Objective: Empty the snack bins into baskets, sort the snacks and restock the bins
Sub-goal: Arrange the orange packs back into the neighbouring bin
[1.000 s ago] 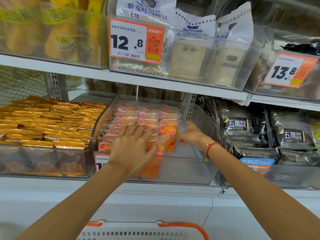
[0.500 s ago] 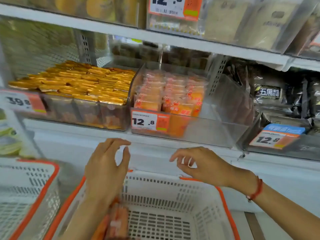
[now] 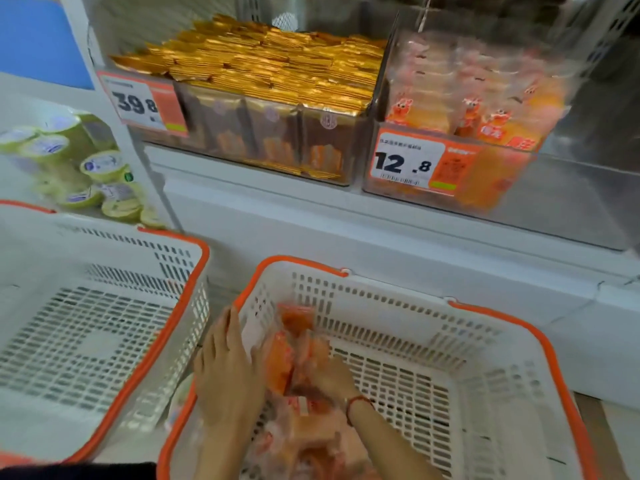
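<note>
Two hands, left hand (image 3: 225,368) and right hand (image 3: 327,374), squeeze orange snack packs (image 3: 285,355) together at the basket's (image 3: 485,341) near-left corner.

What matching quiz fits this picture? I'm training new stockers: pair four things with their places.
1. gold packets
2. orange snack packs
3. 12.8 price tag
4. left basket

A. on the right bin's front
B. beside the right basket
C. heaped in the left bin
D. between left hand and right hand

Pairs: 1-C, 2-D, 3-A, 4-B.
</note>
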### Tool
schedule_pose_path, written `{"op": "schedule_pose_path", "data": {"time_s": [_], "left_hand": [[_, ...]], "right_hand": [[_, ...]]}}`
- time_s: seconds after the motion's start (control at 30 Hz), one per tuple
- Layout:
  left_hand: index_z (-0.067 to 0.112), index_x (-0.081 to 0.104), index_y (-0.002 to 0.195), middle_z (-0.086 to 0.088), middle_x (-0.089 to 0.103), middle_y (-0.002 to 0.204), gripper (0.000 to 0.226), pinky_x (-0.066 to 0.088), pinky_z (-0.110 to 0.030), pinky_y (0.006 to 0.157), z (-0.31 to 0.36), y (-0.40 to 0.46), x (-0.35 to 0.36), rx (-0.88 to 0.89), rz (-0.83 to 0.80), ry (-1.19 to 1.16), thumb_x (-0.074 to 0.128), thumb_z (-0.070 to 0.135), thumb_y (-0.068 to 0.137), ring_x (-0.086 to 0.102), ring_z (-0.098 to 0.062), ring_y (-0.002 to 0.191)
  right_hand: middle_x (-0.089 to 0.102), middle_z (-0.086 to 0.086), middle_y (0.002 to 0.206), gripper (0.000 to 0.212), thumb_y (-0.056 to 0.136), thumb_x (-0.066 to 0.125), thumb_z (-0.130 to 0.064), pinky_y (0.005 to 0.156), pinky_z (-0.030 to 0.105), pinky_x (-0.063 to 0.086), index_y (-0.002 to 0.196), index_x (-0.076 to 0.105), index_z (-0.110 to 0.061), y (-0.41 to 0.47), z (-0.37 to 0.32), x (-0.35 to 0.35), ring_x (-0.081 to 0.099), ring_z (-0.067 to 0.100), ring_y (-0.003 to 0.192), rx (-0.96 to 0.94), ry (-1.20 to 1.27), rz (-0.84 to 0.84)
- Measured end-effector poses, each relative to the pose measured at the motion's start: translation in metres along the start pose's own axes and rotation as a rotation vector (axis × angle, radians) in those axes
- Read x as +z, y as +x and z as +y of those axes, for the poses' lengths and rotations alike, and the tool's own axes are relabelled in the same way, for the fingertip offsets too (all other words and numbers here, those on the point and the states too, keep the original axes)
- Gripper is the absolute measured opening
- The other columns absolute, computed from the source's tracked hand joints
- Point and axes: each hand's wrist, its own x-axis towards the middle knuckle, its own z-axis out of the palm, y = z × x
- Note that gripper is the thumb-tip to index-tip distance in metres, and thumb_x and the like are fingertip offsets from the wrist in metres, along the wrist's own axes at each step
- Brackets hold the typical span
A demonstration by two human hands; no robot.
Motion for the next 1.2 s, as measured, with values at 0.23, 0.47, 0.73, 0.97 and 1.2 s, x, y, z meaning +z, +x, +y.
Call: {"op": "schedule_pose_path", "data": {"time_s": [0.23,0.47,0.73,0.97,1.2], "left_hand": [[0.009,0.042,0.144,-0.011,0.049,0.144,0.070,0.033,-0.049,0.109,0.008,0.001,0.006,-0.070,0.102,-0.054,0.072,0.011,0.080,0.045,-0.032,0.131],[0.018,0.043,0.144,-0.003,0.026,0.158,0.057,0.020,-0.043,0.119,0.040,0.002,0.001,0.158,-0.045,-0.350,0.062,0.017,0.090,0.022,-0.023,0.146],[0.038,0.060,0.121,0.019,0.061,0.116,0.048,0.043,-0.032,0.098,0.065,0.007,-0.022,0.498,-0.411,-0.296,0.062,0.058,0.077,0.055,-0.007,0.110],[0.023,0.061,0.104,0.009,0.068,0.095,0.024,0.055,-0.029,0.074,0.041,-0.010,-0.011,-0.102,-0.365,-0.827,0.064,0.042,0.089,0.066,-0.012,0.089],[0.015,0.059,0.114,-0.006,0.072,0.103,0.028,0.058,-0.048,0.081,0.039,-0.007,-0.011,-0.395,-0.452,-1.077,0.060,0.035,0.095,0.072,-0.026,0.090]], "right_hand": [[0.060,-0.004,0.079,0.022,0.081,0.067,-0.036,0.061,0.027,0.051,0.089,0.058,-0.018,0.008,0.021,0.001,0.058,0.010,0.068,0.159,0.191,-0.021],[0.055,-0.004,0.073,0.024,0.090,0.055,-0.043,0.074,0.026,0.043,0.073,0.061,-0.027,-0.033,0.035,-0.116,0.053,0.016,0.075,0.110,0.782,-0.478],[0.054,0.005,0.080,0.048,0.093,0.044,-0.059,0.068,0.025,0.039,0.089,0.061,-0.015,-0.043,0.024,-0.156,0.052,0.015,0.070,0.033,0.805,-0.601],[0.058,0.008,0.131,0.041,0.098,0.054,-0.025,0.095,0.033,0.050,0.136,0.050,-0.009,-0.021,0.042,-0.097,0.060,0.021,0.108,0.122,0.224,-0.073],[0.049,0.015,0.134,0.068,0.089,0.061,-0.024,0.090,0.044,0.048,0.146,0.025,-0.013,-0.006,0.111,-0.014,0.050,0.034,0.121,0.069,-0.608,-0.098]]}}
